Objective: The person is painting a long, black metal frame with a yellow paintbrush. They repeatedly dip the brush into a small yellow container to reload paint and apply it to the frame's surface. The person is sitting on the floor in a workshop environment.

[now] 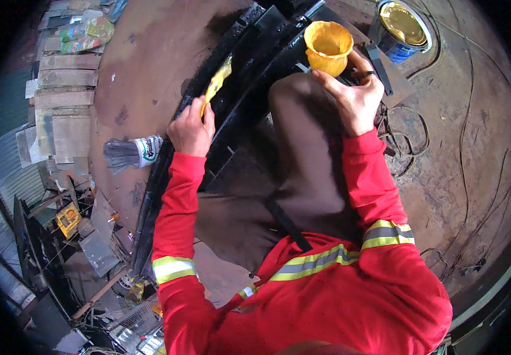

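Observation:
My left hand (191,131) is closed round the handle of a flat, narrow tool (218,79) coated in yellow, perhaps a putty knife or a brush. Its tip points away over a long, glossy black metal piece (232,102) with ridges and grooves. In my right hand (356,94) is a yellow-orange cup (328,62) with a flared, uneven rim, held upright above my knee. The thumb and fingers grip its lower right side. Part of its inside shows, coated the same yellow.
A blue pail (400,35) with a gold-coloured top stands at the far right. Cables (467,118) run and coil over the brown floor. To the left lie a labelled grey bundle (132,152), cardboard sheets (71,112) and plastic bags (88,32). Scrap and a yellow box (68,220) fill the lower left.

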A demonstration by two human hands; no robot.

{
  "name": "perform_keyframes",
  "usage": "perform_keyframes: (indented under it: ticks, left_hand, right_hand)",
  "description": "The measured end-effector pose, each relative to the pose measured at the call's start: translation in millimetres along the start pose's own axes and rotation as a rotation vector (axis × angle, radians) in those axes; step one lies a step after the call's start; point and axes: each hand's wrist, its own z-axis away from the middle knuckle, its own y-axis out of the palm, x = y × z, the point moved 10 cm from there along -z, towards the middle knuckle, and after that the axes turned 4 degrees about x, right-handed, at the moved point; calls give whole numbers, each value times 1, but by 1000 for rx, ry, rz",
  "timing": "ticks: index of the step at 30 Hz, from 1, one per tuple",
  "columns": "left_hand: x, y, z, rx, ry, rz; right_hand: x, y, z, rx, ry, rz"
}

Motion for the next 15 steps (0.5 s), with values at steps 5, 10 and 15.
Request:
perform_keyframes:
  ticks: [5,10,15]
  left_hand:
    - [-37,10,-45,-11,73,2]
    - [-25,12,-30,109,43,-99]
    - [-57,-19,-49,-48,101,-57]
  right_hand:
    - [-5,3,-1,10,36,-113]
    - [1,-3,-3,7,-27,25]
    - [-5,-1,-6,24,25,-8]
